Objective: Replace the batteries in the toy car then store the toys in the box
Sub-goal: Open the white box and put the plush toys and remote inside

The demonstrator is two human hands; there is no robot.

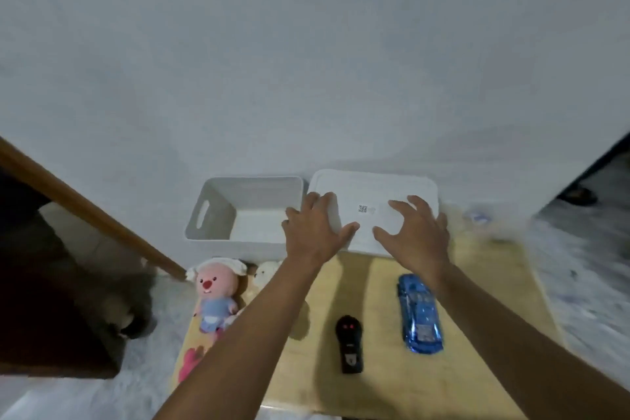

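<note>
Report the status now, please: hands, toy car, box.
Both hands open, left hand and right hand on the white lid. Blue toy car untouched beside black remote. Box open, nothing visible inside.

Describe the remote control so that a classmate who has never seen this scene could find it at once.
Start at the pale wooden table by the white wall. On its near half, between the person's forearms, lies the remote control, just left of the blue toy car. It is the only black object there, slim, with two small red dots near its far end.
</note>
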